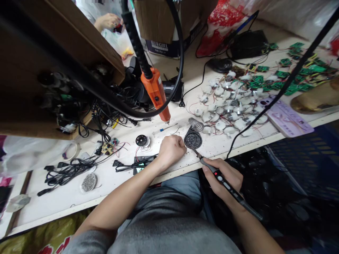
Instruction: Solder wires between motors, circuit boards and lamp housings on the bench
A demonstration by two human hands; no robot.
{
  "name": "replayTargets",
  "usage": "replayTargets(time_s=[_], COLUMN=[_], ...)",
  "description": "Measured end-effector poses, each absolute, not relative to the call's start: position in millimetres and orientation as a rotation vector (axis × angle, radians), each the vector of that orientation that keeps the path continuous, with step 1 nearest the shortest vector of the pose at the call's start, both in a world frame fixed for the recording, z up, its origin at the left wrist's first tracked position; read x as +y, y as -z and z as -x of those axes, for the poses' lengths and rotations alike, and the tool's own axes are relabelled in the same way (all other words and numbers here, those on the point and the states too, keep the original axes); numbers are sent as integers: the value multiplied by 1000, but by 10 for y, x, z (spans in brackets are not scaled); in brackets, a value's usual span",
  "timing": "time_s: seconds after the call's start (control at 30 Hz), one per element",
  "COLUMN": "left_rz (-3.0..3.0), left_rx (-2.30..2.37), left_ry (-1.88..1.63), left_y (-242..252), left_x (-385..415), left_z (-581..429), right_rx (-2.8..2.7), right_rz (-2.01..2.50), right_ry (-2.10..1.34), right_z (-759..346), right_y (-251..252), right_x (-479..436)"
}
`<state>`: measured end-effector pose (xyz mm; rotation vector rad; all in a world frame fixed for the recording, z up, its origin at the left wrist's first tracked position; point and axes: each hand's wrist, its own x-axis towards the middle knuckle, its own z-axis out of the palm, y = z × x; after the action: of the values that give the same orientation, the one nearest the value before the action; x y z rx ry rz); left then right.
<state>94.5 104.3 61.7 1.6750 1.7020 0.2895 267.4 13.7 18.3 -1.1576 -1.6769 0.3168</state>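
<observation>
At surface edge: right hand wrapped around slim black soldering iron, tip touching round dark tip-cleaner pad; left hand fisted, contents hidden, just beside pad.

The left hand rests curled on the desk, so its fingers and anything under them are hidden. The soldering iron tip is too small to make out against the dark round pad. A co-worker's hand (top edge) is cut off, and what it holds is unclear. The contents of the cardboard box are blurred.
</observation>
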Motion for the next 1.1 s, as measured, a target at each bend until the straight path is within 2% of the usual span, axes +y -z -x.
replayTargets(time_s=[0.27,0.5,0.77,1.1], left_rz=[-1589,-1592,-1628,-1677], left_rx=[1668,1633,1642,1666], left_ry=[-389,-375,-379,-374], left_y=[-608,-640,-641,-858], left_x=[1105,1082,1055,952], left_z=[-917,-903,-889,-786], right_rx=[-1628,-1451,-1538,-1684], right_rz=[1227,1456,1323,1163], right_ry=[-277,-431,-335,-423], right_z=[-2748,-2856,-2813,-2872], right_y=[-80,-142,-151,-234], right_x=[184,77,121,133])
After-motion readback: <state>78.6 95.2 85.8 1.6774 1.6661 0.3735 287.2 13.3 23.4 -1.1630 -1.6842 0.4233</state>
